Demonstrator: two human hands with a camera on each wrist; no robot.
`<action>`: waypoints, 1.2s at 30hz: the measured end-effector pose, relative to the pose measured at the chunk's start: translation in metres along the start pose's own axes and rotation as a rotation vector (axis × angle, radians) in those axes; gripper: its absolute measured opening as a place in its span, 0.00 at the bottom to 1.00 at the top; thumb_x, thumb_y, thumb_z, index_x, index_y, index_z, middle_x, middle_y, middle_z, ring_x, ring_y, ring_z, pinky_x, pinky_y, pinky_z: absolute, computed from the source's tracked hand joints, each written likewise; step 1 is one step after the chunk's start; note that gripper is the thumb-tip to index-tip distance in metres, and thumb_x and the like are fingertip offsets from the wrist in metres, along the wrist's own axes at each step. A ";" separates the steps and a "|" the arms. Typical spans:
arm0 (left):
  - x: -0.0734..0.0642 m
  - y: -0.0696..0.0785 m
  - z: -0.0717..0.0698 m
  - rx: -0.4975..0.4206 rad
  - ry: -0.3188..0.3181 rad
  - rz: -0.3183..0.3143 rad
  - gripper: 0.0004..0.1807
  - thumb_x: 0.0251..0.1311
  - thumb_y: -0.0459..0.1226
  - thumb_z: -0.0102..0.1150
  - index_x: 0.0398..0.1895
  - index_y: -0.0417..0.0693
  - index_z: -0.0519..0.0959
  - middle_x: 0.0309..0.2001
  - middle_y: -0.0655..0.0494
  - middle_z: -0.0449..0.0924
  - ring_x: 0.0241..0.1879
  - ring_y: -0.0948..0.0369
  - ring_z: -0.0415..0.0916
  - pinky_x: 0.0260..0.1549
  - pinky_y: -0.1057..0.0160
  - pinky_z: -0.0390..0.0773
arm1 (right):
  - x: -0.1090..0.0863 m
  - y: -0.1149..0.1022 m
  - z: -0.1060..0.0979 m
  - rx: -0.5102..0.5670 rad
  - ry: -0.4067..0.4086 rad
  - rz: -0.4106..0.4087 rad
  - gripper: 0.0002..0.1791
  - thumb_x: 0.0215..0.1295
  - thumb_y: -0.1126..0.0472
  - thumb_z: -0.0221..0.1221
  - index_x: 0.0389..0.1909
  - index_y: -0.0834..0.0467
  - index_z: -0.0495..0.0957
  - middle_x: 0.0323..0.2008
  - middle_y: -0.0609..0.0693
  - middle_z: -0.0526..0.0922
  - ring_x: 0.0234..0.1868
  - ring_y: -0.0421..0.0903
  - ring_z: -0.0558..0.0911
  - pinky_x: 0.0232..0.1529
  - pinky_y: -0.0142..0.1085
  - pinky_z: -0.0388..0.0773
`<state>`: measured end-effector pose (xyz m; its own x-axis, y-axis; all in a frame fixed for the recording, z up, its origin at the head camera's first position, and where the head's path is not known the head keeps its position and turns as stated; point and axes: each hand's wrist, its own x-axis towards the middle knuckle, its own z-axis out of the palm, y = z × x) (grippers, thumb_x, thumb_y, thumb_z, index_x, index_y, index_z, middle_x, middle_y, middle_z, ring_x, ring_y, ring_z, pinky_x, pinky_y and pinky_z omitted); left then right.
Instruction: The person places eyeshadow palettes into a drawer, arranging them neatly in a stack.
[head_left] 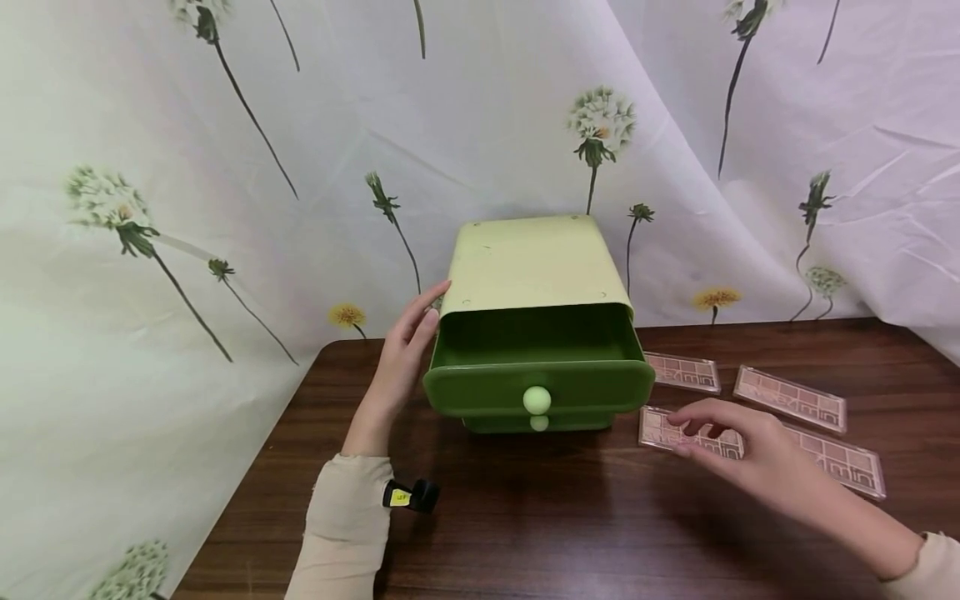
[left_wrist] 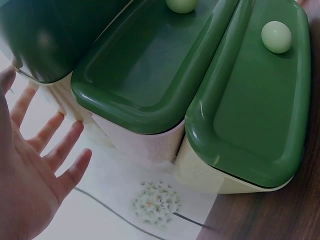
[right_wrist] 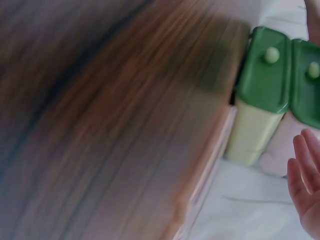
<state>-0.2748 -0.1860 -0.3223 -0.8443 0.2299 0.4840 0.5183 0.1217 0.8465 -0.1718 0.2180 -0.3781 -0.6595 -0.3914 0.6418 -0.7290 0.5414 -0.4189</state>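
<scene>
A small cream cabinet (head_left: 536, 262) with green drawers stands on the table. Its upper drawer (head_left: 480, 390) is pulled out toward me, showing a dark green inside, while the lower drawer (left_wrist: 255, 110) sits closed beneath it. Round pale green knobs mark both fronts. My left hand (head_left: 397, 367) rests its fingertips against the cabinet's left side, fingers extended. Over at the right, my right hand (head_left: 757, 454) hovers with loosely bent fingers above a clear-lidded makeup palette (head_left: 655, 427). Nothing shows between its fingers in the right wrist view.
Several similar pink-toned palettes lie right of the cabinet, including a far one (head_left: 684, 372), a right one (head_left: 791, 398) and one partly behind my right forearm (head_left: 843, 465). A white dandelion-print cloth (head_left: 495, 108) hangs behind the dark wooden table (head_left: 525, 517).
</scene>
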 end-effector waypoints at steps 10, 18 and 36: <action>0.000 0.001 0.001 0.006 0.008 0.003 0.24 0.76 0.45 0.43 0.73 0.57 0.68 0.71 0.62 0.62 0.63 0.59 0.66 0.63 0.50 0.63 | -0.002 0.036 -0.003 -0.010 -0.170 0.076 0.27 0.49 0.63 0.76 0.52 0.53 0.81 0.47 0.46 0.84 0.50 0.36 0.80 0.52 0.21 0.70; 0.000 0.001 0.001 0.019 0.001 0.013 0.25 0.76 0.45 0.42 0.73 0.56 0.68 0.71 0.61 0.62 0.63 0.57 0.66 0.63 0.49 0.63 | -0.001 0.060 -0.006 0.140 -0.303 0.236 0.32 0.52 0.60 0.75 0.59 0.61 0.75 0.53 0.57 0.80 0.54 0.35 0.77 0.53 0.26 0.73; 0.000 0.000 0.001 0.038 0.000 0.024 0.24 0.76 0.47 0.42 0.73 0.59 0.68 0.71 0.62 0.62 0.66 0.58 0.64 0.64 0.47 0.63 | 0.008 0.083 0.000 0.107 -0.496 0.278 0.38 0.47 0.58 0.77 0.58 0.66 0.73 0.47 0.53 0.73 0.45 0.41 0.71 0.43 0.35 0.71</action>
<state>-0.2746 -0.1850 -0.3221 -0.8316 0.2333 0.5039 0.5431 0.1524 0.8257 -0.2377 0.2595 -0.4075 -0.8170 -0.5616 0.1311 -0.5138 0.6057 -0.6076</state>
